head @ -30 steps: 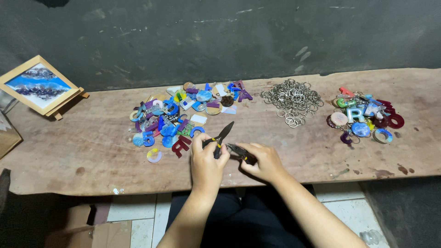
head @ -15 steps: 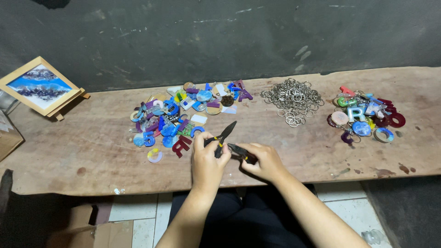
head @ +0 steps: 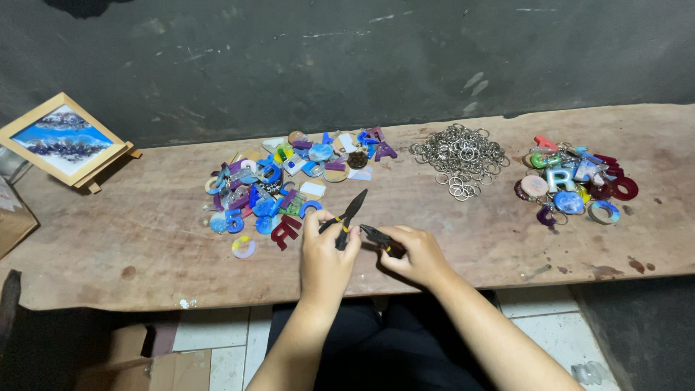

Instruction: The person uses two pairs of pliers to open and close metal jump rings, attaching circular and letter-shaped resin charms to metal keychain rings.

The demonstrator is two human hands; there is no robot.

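Note:
My left hand (head: 323,255) grips dark pliers (head: 350,216) with yellow-marked handles, the tip pointing up and away over the wooden bench (head: 145,239). My right hand (head: 414,255) holds a second pair of dark pliers (head: 375,235), its jaws pointing left toward the first pair. Whatever small piece sits between the two tools is too small to make out. A pile of colourful resin letters and shapes (head: 286,181) lies just beyond my left hand.
A heap of metal key rings (head: 459,156) lies at the bench's middle back. A second pile of resin charms with rings (head: 572,185) sits to the right. A framed blue picture (head: 64,139) leans at the far left. A cardboard box (head: 174,366) stands on the floor below.
Both hands have stayed nearly in place with the two pliers held close together; no clear movement shows.

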